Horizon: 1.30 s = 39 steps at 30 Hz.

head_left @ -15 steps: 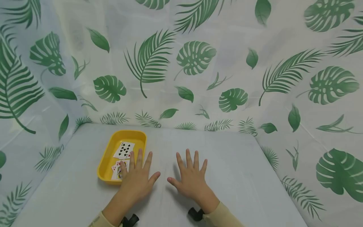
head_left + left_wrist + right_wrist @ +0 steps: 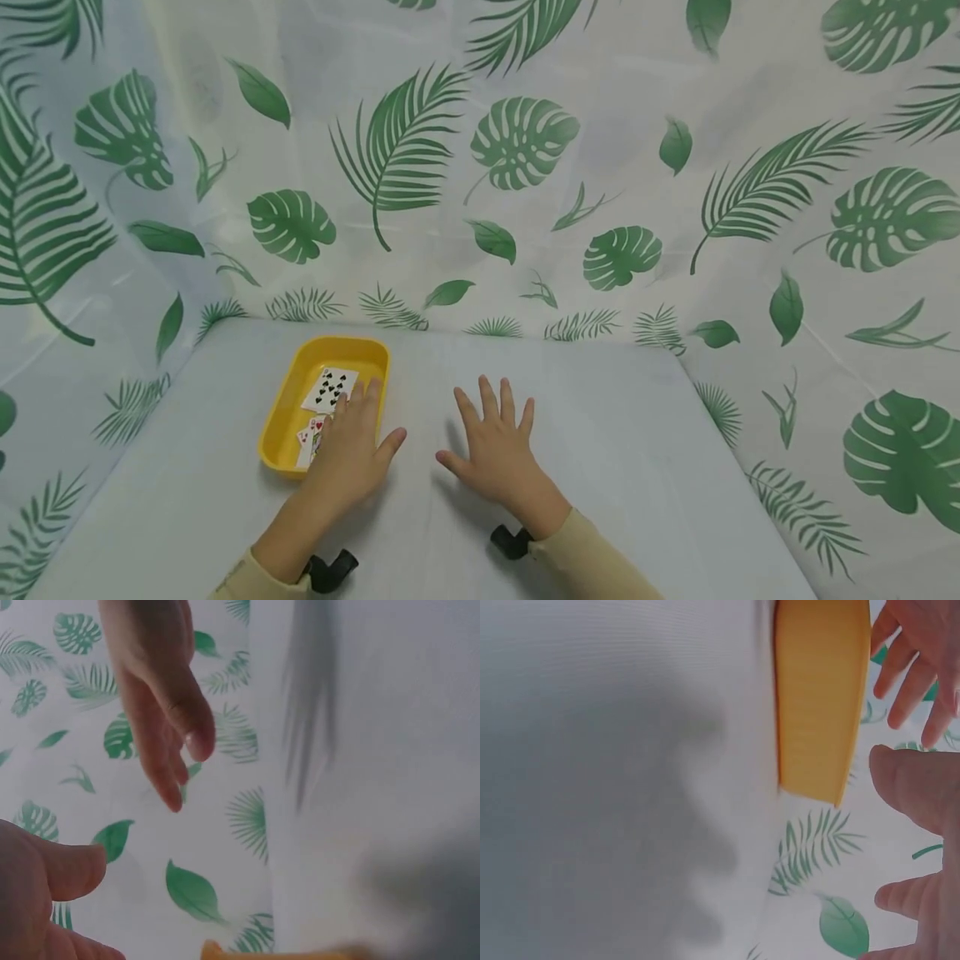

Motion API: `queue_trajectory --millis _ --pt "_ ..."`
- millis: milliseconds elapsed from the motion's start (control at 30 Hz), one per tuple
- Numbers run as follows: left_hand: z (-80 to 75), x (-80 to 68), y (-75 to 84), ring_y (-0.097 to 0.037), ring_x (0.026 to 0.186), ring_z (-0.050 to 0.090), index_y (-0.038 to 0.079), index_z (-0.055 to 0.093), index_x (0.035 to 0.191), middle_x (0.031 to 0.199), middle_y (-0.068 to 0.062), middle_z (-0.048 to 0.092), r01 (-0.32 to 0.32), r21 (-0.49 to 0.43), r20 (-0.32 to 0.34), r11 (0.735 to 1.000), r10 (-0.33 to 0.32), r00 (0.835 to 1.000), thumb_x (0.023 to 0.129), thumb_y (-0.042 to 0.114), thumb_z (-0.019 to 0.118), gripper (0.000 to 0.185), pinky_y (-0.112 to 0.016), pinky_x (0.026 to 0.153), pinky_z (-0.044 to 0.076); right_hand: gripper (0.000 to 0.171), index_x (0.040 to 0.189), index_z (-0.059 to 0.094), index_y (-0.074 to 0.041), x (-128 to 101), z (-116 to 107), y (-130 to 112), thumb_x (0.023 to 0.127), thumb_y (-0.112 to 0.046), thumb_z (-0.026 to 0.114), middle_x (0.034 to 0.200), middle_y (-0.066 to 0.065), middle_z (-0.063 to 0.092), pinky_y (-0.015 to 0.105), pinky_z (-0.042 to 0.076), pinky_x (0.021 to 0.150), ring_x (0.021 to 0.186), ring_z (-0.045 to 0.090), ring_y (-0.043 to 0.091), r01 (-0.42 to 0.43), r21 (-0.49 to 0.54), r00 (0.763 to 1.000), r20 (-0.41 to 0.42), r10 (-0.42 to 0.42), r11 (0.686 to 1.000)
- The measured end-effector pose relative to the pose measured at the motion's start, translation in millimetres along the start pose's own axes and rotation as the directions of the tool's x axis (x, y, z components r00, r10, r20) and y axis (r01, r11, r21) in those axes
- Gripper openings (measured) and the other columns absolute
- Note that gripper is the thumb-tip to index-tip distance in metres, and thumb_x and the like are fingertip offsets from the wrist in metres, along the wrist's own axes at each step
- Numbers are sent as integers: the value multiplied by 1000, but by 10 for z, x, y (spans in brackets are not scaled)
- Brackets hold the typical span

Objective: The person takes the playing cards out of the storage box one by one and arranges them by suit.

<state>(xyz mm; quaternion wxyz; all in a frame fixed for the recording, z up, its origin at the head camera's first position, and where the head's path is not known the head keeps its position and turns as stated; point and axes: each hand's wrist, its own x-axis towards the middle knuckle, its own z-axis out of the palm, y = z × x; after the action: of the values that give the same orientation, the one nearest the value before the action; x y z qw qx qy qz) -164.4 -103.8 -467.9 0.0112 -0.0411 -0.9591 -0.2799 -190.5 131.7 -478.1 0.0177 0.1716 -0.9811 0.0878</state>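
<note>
In front of me lies a flat pale grey tabletop (image 2: 600, 450) with a smooth matte surface. A thin white curtain printed with green palm and monstera leaves (image 2: 525, 167) hangs behind it and wraps round both sides, meeting the table's far edge. Small black brackets (image 2: 330, 573) sit near my cream sleeves (image 2: 592, 562).

A pale grey bench (image 2: 615, 433) fills the lower middle of the head view, its top smooth and matte, its far corners rounded. Behind it and along both sides hangs a white curtain (image 2: 480, 167) printed with green palm fronds and broad split leaves, lightly creased, dropping to meet the bench's edges. The light is soft and even, laying only faint shadows on the grey top.
</note>
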Motion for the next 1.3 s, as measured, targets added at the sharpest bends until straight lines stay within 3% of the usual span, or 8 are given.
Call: queue_trajectory --millis 233,267,300,500,533,767,1033,1300 --pt "-273 9 -52 -46 164 25 3 21 170 177 -23 23 45 -158 20 986 -43 999 111 28 55 73 -65 130 23 98 171 28 -27 142 -18 -102 93 -63 74 179 17 18 85 12 122 166 8 50 32 -7 999 15 -32 999" --pt "-313 15 -61 -46 163 28 4 23 170 176 -24 26 65 -173 22 983 -62 998 111 26 55 70 -65 130 25 97 170 29 -27 161 -24 -123 92 -62 75 179 17 19 85 13 122 166 9 49 38 -5 999 13 -38 999" --pt "-345 24 -77 -45 156 41 5 25 169 174 -24 30 84 -188 25 979 -81 996 111 24 54 68 -65 128 30 97 170 29 -26 174 -36 -146 92 -61 76 179 17 19 85 13 122 166 9 49 43 2 999 16 -43 999" --pt "-522 53 -235 -44 146 54 8 31 168 167 -23 45 160 -270 51 950 -152 987 112 23 54 62 -64 120 43 93 169 32 -26 285 -63 -260 94 -59 76 179 15 20 83 11 124 166 9 46 49 34 998 32 -51 998" --pt "-550 55 -265 -45 152 47 9 32 168 166 -21 46 162 -284 52 945 -153 987 112 23 54 61 -64 121 42 92 168 32 -26 304 -65 -276 94 -59 76 178 15 20 83 11 124 166 9 46 48 35 998 34 -49 998" --pt "-741 49 -440 -42 146 55 10 37 166 160 -18 55 190 -386 84 903 -171 982 112 21 53 57 -61 118 46 88 167 33 -26 416 -84 -379 96 -59 73 177 13 24 80 16 125 165 14 44 68 23 997 26 -68 997" --pt "-865 78 -665 -37 128 69 5 34 167 155 -23 58 241 -505 120 829 -210 970 112 16 55 59 -41 97 64 89 168 32 -27 489 -154 -551 96 -56 75 178 12 22 78 17 126 165 16 42 78 66 996 43 -81 995" --pt "-974 75 -912 -36 124 68 4 35 166 152 -28 58 277 -530 119 802 -253 960 112 15 57 60 -39 94 65 90 169 30 -30 598 -148 -687 96 -56 75 180 9 18 75 19 127 165 15 40 98 82 993 58 -103 992"
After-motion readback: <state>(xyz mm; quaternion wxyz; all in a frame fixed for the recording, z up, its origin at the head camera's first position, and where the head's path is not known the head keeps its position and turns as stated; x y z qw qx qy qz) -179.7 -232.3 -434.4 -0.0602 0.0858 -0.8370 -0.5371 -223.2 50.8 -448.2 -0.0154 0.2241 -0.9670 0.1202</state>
